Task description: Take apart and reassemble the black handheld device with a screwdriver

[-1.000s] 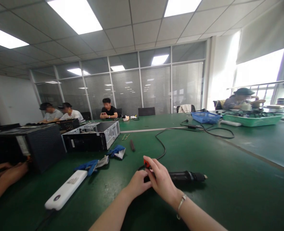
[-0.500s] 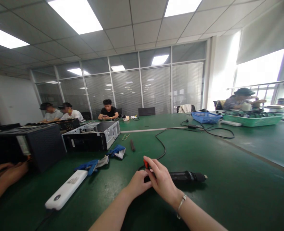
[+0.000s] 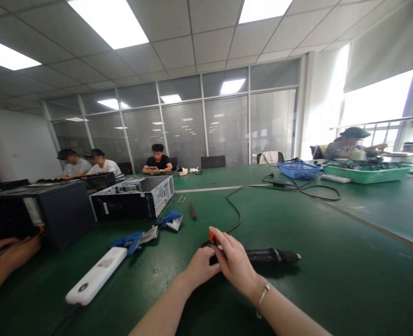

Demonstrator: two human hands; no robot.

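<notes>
Where L hand (image 3: 200, 265) and R hand (image 3: 237, 262) meet: L curled at rear end of black tool (image 3: 271, 256), mostly hidden, can't tell if gripping; R bent over orange-red piece (image 3: 212, 237), closed on it by the look
Tool: flat on green counter (image 3: 332, 284), tip pointing R; rear part hidden by R hand; could roll if nudged
Slip risk: piece looks small & mostly covered; an off-centre pinch could lose it
White box (image 3: 96, 276): L side, own cord; gloves (image 3: 132, 241) just beyond
Co-worker's hands (image 3: 16, 252): at dark case (image 3: 72, 210), far L; well apart
Cable (image 3: 240, 212): from nr the hands, looping off R; join hidden; if it's the tool's, a snag could drag tool askew
Loose bits: brown bar (image 3: 192, 211), green strips (image 3: 183, 199) by open PC case (image 3: 124, 207); a swinging cable could sweep bar
Back R: blue basket (image 3: 299, 172), green basket (image 3: 367, 175) w/ cords
</notes>
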